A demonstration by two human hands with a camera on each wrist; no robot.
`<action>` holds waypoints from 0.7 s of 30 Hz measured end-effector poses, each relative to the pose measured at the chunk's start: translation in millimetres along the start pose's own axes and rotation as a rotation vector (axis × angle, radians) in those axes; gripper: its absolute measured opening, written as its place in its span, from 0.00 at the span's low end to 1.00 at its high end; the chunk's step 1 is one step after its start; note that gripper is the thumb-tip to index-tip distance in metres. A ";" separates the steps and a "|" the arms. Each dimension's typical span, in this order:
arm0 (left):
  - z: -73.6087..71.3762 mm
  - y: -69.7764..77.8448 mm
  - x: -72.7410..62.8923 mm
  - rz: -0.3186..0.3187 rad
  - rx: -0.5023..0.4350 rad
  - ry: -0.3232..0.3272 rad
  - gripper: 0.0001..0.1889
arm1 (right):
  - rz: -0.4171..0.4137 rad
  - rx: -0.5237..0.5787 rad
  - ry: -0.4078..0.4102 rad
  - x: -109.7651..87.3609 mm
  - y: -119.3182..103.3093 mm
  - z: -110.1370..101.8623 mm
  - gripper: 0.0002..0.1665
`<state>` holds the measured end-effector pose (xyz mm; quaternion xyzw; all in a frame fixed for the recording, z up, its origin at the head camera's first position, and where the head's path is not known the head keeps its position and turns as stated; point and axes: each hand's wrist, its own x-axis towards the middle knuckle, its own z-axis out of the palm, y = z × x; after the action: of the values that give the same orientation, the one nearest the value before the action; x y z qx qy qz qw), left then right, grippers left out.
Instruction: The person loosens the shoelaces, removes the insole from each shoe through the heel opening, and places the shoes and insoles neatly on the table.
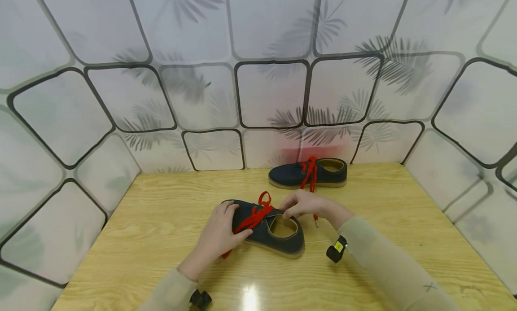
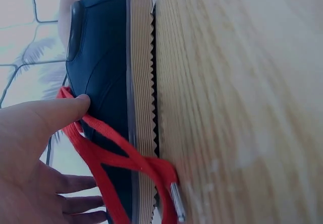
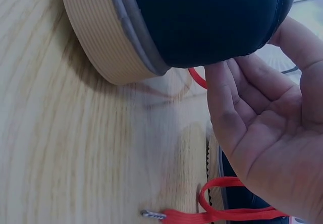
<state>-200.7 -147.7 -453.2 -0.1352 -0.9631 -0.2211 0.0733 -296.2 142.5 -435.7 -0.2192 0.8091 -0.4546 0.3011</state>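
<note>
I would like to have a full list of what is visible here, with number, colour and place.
Near shoe: one, dark blue with tan sole, held by both hands.
Far shoe: one, dark blue with tan sole, at the table's back.
Near lace: one, red, on the near shoe.
Far lace: one, red, hanging onto the table.
Table: one, yellowish wood-look, under the shoes.
Patterned walls: three, whitish, behind and beside the table.
Wrist devices: two, black, at the wrists.
Sleeves: two, beige, on the arms.
Left hand: one, bare, near the toe.
Right hand: one, bare, at the opening.
</note>
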 end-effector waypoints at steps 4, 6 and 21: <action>-1.1 -3.8 2.7 -0.004 0.023 -0.026 0.45 | -0.006 -0.009 0.016 0.4 0.8 -2.0 0.20; -1.4 -5.7 3.5 -0.002 0.044 -0.028 0.45 | -0.018 -0.024 0.017 0.6 1.1 -3.4 0.20; -7.3 -7.9 2.1 0.003 0.106 -0.058 0.44 | -0.015 -0.043 0.073 -2.8 -1.4 -7.7 0.17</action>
<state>-204.3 -157.3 -449.5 -0.1390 -0.9749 -0.1657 0.0526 -299.4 148.2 -430.5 -0.2151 0.8274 -0.4470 0.2632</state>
